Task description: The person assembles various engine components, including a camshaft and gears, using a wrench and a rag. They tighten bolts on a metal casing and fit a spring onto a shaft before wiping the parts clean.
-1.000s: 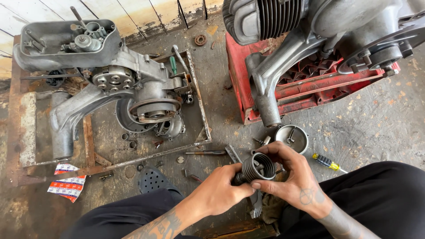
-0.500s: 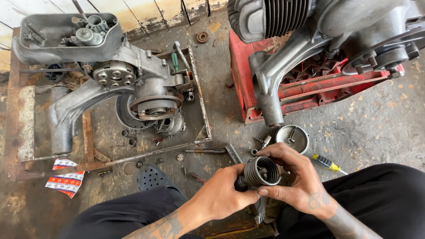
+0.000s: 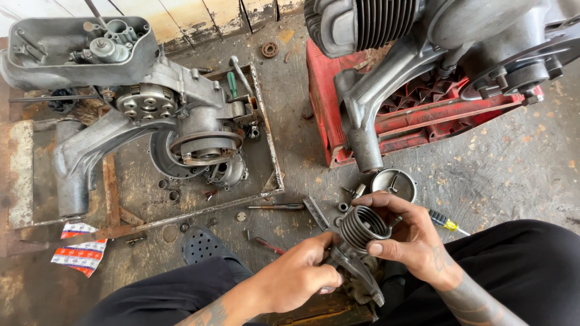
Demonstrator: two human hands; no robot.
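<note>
Down on the floor (image 3: 519,175), seen from the head camera: a dark ribbed metal cylinder (image 3: 361,227) held up over the lap, near the floor's near edge. Right hand (image 3: 411,238) wrapped around its ribbed side, thumb across the front, fingers curled over the rim. Left hand (image 3: 299,278) clenched below on a grey metal part (image 3: 353,271) that hangs under the cylinder. Both grasping, neither released.

Likely heavy for its size, stiff, and probably greasy, so prone to slip. Ribs thin at the edges, best not knocked. Safest hold judged to be around the ribbed outside, with support from beneath, fingers kept out of the open bore.

Just beyond the hands: a round metal lid (image 3: 394,183) and a yellow-handled screwdriver (image 3: 446,223). Farther off, towards the far edge, a stripped grey engine (image 3: 151,115) in a rusty tray (image 3: 266,127), and another engine (image 3: 435,42) on a red crate (image 3: 338,145).
</note>
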